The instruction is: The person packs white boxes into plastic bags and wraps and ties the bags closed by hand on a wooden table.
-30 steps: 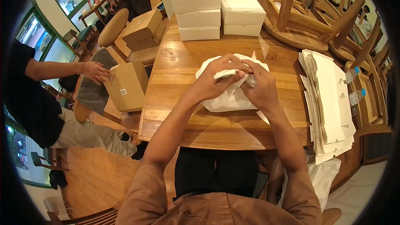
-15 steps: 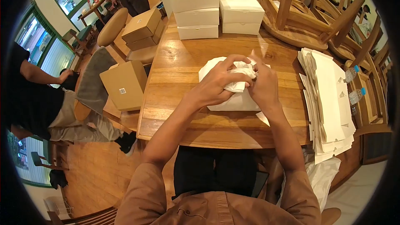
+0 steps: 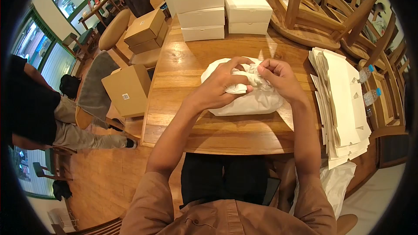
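Observation:
A white plastic bag (image 3: 257, 102) rests on the wooden table (image 3: 209, 141) in front of me, its top gathered and twisted. My left hand (image 3: 224, 82) is wrapped round the gathered top, and a folded white end pokes out below its fingers. On the right side of the twist, my right hand (image 3: 278, 76) pinches the plastic between thumb and fingertips. What lies inside the bag is hidden.
White boxes (image 3: 202, 17) are stacked at the back of the table. Flat white cartons (image 3: 342, 104) lie at the right edge, beside bottles (image 3: 371, 97). Brown boxes (image 3: 126, 91) sit on chairs to the left, near a person in black (image 3: 32, 104). Upturned chairs (image 3: 305, 21) stand back right.
The bag's loose top has become a tighter twist. My right hand has turned and drawn slightly right. The person on the left has pulled their hand away from the brown box.

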`<state>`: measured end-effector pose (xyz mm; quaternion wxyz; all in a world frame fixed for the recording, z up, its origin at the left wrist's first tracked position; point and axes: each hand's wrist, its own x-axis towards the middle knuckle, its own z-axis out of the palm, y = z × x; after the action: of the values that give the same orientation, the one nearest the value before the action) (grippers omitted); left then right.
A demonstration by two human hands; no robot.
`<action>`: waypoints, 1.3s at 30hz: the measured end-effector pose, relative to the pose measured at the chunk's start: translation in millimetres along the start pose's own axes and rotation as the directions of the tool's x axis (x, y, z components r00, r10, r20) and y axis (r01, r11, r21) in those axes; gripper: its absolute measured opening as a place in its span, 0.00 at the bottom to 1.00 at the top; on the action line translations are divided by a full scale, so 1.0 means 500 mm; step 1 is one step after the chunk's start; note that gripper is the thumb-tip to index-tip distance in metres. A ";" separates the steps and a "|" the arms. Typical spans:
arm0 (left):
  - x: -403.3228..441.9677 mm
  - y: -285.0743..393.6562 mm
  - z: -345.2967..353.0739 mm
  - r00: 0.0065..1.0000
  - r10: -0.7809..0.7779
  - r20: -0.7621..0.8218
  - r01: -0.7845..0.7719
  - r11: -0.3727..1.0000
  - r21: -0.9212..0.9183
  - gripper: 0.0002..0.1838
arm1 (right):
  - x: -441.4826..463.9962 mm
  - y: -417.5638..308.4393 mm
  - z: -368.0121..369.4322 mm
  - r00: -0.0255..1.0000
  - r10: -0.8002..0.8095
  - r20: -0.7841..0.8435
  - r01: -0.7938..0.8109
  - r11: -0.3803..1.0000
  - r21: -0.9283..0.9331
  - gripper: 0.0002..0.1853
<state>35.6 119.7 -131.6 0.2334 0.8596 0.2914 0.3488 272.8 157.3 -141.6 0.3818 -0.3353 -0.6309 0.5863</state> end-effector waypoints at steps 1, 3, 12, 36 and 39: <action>0.001 -0.001 0.004 1.000 0.000 0.000 0.000 1.000 0.001 0.05 | 0.003 0.004 -0.001 1.000 -0.001 0.000 0.001 1.000 0.000 0.08; 0.002 -0.007 0.016 0.982 0.145 -0.118 -0.121 0.975 0.188 0.05 | 0.011 0.011 -0.003 0.984 -0.113 -0.137 0.095 0.987 -0.131 0.12; -0.045 -0.014 0.031 0.995 0.100 0.000 -0.097 0.971 0.218 0.10 | 0.034 0.045 -0.004 0.896 -0.213 -0.390 0.054 0.924 -0.380 0.14; -0.091 -0.035 0.011 0.938 0.128 -0.322 -0.040 0.963 0.268 0.12 | 0.048 0.077 -0.019 0.836 -0.260 -0.483 0.091 0.934 -0.345 0.16; -0.089 -0.040 0.007 0.899 0.107 -0.425 0.055 0.935 0.351 0.12 | 0.055 0.081 -0.033 0.785 -0.314 -0.534 0.141 0.930 -0.339 0.20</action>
<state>5.4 103.7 -166.8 -0.0013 0.7910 0.3824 0.4775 272.9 192.5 -179.2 0.5725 -0.4688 -0.5971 0.3097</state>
